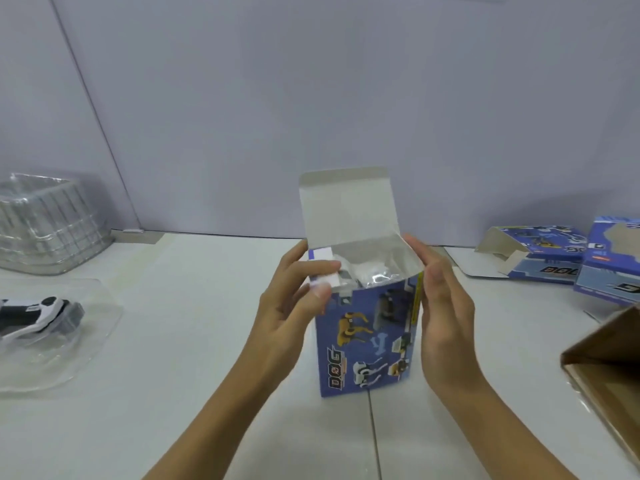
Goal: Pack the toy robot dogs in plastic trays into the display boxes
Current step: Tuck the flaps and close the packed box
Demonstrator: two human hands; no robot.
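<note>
Blue display box (367,337) between hands, cardboard carton (609,368) right, trays (52,223) left

Even, soft, cool-toned light, moderately bright, no single source evident. Shadows faint: weak smudge under the display box (367,337) on the white table (173,393). Mild glare on stacked clear trays (48,223) at 9 o'clock and on plastic inside the box mouth. Left hand (294,306) fingertips motion-blurred. Overall soft, compression-smeared. Wide-angle bend: wall seam leans at 10 o'clock; cardboard carton (613,368) at 4 o'clock stretched, blurry.
</note>
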